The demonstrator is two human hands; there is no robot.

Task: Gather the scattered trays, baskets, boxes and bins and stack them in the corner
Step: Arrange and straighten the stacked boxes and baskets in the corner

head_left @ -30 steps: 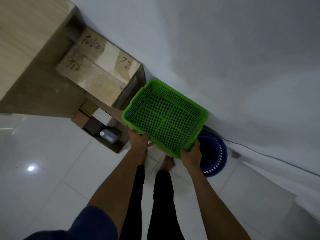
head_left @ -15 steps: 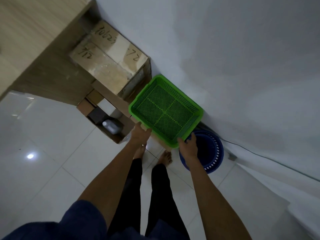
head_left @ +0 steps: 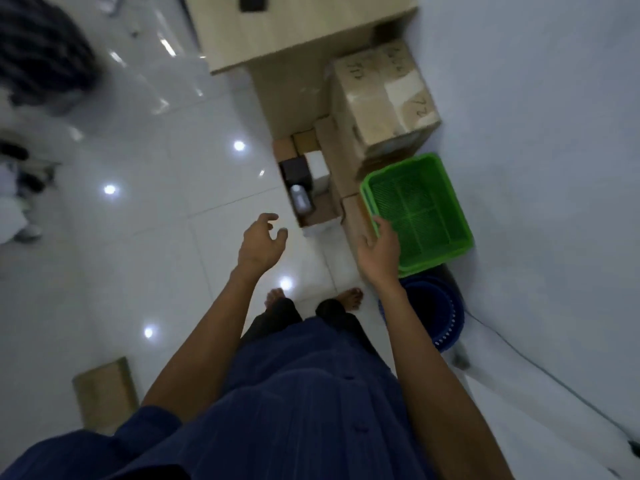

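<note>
A green perforated tray [head_left: 419, 209] sits against the white wall, resting over a low cardboard box [head_left: 353, 216] and the rim of a round blue basket [head_left: 436, 313]. My right hand [head_left: 379, 247] is at the tray's near left rim with a fingertip touching it and the thumb spread away. My left hand [head_left: 261, 242] hangs free over the white floor tiles, fingers loosely spread and holding nothing. A large taped cardboard box [head_left: 384, 95] stands just beyond the tray in the corner.
An open box [head_left: 304, 202] with a bottle and small cartons stands left of the tray. A wooden desk [head_left: 294, 26] closes off the far side. A flat cardboard piece [head_left: 104, 393] lies on the floor at lower left. A cable [head_left: 554, 372] runs along the wall.
The green tray went down from both hands onto the box and blue basket by the wall. My left hand let go and swung left. My view has turned left.
</note>
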